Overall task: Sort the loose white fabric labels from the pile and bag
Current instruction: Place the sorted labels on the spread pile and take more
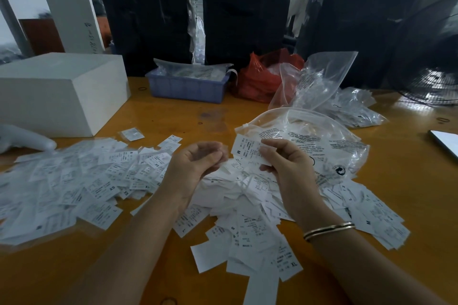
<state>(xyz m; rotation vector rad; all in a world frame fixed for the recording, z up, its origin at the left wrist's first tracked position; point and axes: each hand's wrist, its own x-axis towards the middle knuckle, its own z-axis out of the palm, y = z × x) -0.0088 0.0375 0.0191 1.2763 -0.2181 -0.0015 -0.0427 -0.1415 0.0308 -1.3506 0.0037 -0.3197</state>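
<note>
Above the bench's [247,111] near edge, the right hand [287,163] pinched one label [247,150]; the left hand [195,163] curled, its hold unclear. Two hands, countless labels [74,181].

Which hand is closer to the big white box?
Left. The left hand is raised over the labels, to the right of the white box and nearer the person. The right hand, pinching a label, is farther right.

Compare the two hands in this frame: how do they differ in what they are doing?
The right hand pinches a white label marked M; the left hand has curled fingers and nothing visible in them. The right wrist wears bangles; the left wrist is bare. Both hover above the label pile on the table.
</note>
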